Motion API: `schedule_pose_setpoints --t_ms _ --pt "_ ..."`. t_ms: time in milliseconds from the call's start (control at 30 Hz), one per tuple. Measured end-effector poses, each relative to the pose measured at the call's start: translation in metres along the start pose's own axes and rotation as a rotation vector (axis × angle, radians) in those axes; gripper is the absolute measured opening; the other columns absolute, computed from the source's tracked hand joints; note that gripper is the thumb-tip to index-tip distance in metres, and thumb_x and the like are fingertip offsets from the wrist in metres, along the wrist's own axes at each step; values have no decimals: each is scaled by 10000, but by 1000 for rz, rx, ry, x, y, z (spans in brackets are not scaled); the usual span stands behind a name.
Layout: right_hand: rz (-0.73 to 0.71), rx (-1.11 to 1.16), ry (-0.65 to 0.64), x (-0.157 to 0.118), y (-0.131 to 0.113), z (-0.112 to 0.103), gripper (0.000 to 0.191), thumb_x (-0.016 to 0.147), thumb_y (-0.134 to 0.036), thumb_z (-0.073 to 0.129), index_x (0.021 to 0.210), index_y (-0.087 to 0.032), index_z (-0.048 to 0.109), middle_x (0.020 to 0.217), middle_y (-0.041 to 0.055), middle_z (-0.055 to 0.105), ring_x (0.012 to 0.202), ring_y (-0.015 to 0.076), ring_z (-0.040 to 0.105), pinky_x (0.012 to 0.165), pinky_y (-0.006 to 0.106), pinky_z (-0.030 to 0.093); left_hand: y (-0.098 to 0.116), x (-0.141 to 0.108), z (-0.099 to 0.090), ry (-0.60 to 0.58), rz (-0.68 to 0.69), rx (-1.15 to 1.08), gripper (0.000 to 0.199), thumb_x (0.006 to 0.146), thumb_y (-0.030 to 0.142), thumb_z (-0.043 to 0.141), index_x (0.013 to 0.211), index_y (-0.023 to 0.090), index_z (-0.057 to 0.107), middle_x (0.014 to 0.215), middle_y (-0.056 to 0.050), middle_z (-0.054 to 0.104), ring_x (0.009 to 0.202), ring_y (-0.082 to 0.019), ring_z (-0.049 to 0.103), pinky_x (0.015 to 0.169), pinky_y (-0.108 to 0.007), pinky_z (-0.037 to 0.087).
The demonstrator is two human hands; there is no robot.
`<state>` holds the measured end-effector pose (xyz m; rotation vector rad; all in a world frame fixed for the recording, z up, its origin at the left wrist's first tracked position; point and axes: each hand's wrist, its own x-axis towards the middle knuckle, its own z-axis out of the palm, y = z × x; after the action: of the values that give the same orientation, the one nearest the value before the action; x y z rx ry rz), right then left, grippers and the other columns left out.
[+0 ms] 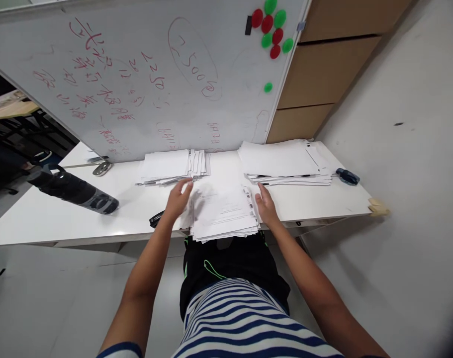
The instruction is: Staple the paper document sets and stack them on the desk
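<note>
A loose stack of printed paper sheets (pixel 224 214) lies at the front of the white table (pixel 136 214), its near edge jutting past the table's edge. My left hand (pixel 178 200) is at the stack's left side, fingers stretched out and holding nothing. On the opposite side, my right hand (pixel 266 205) is beside the stack's right edge with thumb and fingers apart; whether it touches the sheets I cannot tell. Behind my left hand rests a second paper pile (pixel 166 165) with uneven edges. A wider paper pile (pixel 280 160) sits beyond my right hand.
A dark bottle (pixel 80 193) leans in view at left, near a computer mouse (pixel 102 169). A black object (pixel 156 219) lies by my left wrist, a dark blue one (pixel 347 176) at far right. Behind stand a whiteboard (pixel 226 99) with magnets and cardboard boxes (pixel 319 69).
</note>
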<state>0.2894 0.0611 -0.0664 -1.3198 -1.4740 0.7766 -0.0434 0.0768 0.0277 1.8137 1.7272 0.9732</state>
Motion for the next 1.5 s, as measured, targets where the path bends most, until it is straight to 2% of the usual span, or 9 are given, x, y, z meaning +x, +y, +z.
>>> schedule_pose_setpoints --t_ms 100,233,700,900,1033,1100,1233,1367,1500 --pt "-35 -70 -31 2 0 4 677 942 -617 403 1532 -295 319 1588 54 336 1473 272 279 1220 505 215 -18 49 -6 138 -4 285 497 930 491 471 1307 178 556 1380 -141 562 1302 -294 481 1056 -416 385" --pt "-1 -64 -10 4 -3 5 674 946 -618 382 1532 -289 321 1584 54 343 1470 273 287 1216 511 227 -38 89 -5 51 -96 593 486 889 459 543 1282 173 571 1368 -162 562 1263 -322 493 1011 -438 390" --pt "21 -28 -30 4 -5 4 641 950 -613 389 1526 -341 320 1585 19 343 1474 272 281 1216 521 233 -59 90 -4 91 -156 629 438 962 459 371 1222 228 638 1288 -120 636 1140 -310 592 893 -395 429" --pt "24 -48 -34 5 -6 3 654 949 -621 378 1524 -313 336 1584 38 347 1474 286 280 1219 516 226 -60 91 -9 117 -230 446 469 964 502 344 1193 225 647 1276 -125 648 1166 -310 565 906 -391 414" --pt "30 -50 -35 4 -8 3 673 947 -628 371 1522 -278 348 1583 61 347 1471 281 286 1218 492 237 -58 88 -14 117 -239 298 435 957 489 357 905 196 674 940 -95 704 894 -242 600 737 -311 406" --pt "27 -48 -32 4 -9 3 677 947 -631 369 1519 -269 355 1579 69 353 1467 277 295 1216 485 243 -57 86 -15 140 -243 218 423 949 475 378 738 188 606 724 -51 626 724 -189 540 652 -286 370" --pt "21 -37 -19 4 -9 4 664 941 -635 373 1509 -292 369 1570 56 371 1461 277 308 1212 490 248 -48 79 -15 312 -220 28 392 946 431 397 648 195 494 613 4 489 636 -141 443 601 -267 345" --pt "15 -23 -6 5 -9 3 655 937 -637 384 1503 -306 378 1562 51 386 1458 284 313 1208 513 240 -14 61 -14 410 -173 -278 345 923 472 463 794 183 602 789 -28 621 778 -152 554 693 -253 438" --pt "-18 5 6 -3 -22 1 677 920 -652 419 1489 -285 406 1561 67 387 1456 277 317 1211 499 234 50 15 -15 264 -111 -787 452 875 574 532 1092 194 648 1105 -93 686 1044 -218 636 834 -315 519"
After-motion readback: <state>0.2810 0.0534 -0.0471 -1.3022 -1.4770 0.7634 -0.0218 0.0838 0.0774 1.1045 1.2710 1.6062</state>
